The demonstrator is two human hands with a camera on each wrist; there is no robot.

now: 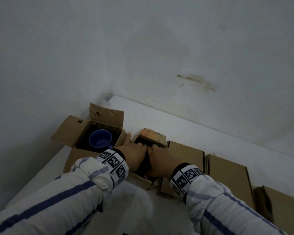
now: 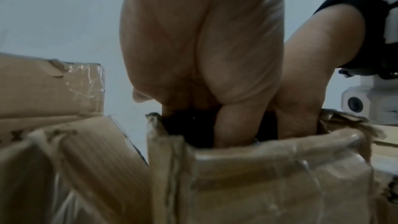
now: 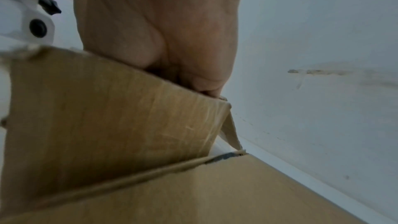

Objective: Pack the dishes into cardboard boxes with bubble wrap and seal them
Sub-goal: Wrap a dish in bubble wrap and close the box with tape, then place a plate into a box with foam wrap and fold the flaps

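Both hands are seen plunged into a small open cardboard box (image 1: 143, 179) at centre of the head view, on a white table (image 1: 210, 133) set in a wall corner. The left hand (image 1: 131, 154) goes in from 7 o'clock, thumb stuck out toward 11 o'clock against the neighbouring box; the right hand (image 1: 159, 162) goes in from 5 o'clock, just beside the left, knuckles touching. A dark thing (image 1: 145, 162) is seen between the two hands inside the box; what it is cannot be told. Left fingers (image 2: 233, 125) are seen in the left wrist view pointed down into the dark interior, close together; whether anything is gripped cannot be told. Right fingers (image 3: 206, 89) are hidden behind the box wall in the right wrist view, so their state cannot be told either. An orange-printed flap (image 1: 151, 135) stands up at the box's 12 o'clock side.

At 10 o'clock from the hands, a larger open box (image 1: 70, 131) is seen with flaps raised, a blue mug (image 1: 100, 139) upright inside it, mouth up. At 3 o'clock, closed cardboard boxes (image 1: 185, 158) are lined up in a row toward 4 o'clock, touching one another. Clear tape is seen on the near box walls in the left wrist view. Marker bands (image 1: 115, 164) are worn on both wrists over striped white sleeves (image 1: 66, 200). A yellowish stain (image 1: 195, 81) is seen on the wall at 1 o'clock.
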